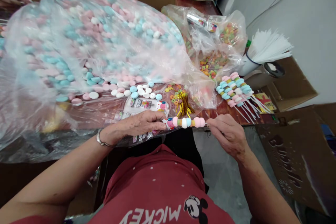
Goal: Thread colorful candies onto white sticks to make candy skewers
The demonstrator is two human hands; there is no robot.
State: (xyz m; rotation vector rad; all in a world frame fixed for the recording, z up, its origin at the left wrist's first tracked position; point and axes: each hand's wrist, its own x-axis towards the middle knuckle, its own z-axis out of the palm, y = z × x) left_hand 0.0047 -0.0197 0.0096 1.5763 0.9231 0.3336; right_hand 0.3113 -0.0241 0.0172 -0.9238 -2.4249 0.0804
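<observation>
I hold a candy skewer [187, 122] level in front of me, strung with pink, white and blue marshmallows and small cereal rings. My left hand [141, 123] pinches its left end, where a small printed wrapper piece sits. My right hand [228, 133] grips the bare stick at the right end. Loose marshmallows [139, 91] lie on plastic just beyond my left hand, beside cereal rings [173, 96] and gold twist ties [183, 105].
A huge clear bag of pastel marshmallows [86, 38] fills the table's left. A bag of cereal rings [212, 59] lies right of it. Finished skewers [235, 89] are stacked at the right, near a cup of white sticks [265, 49]. Cardboard boxes [294, 87] stand right.
</observation>
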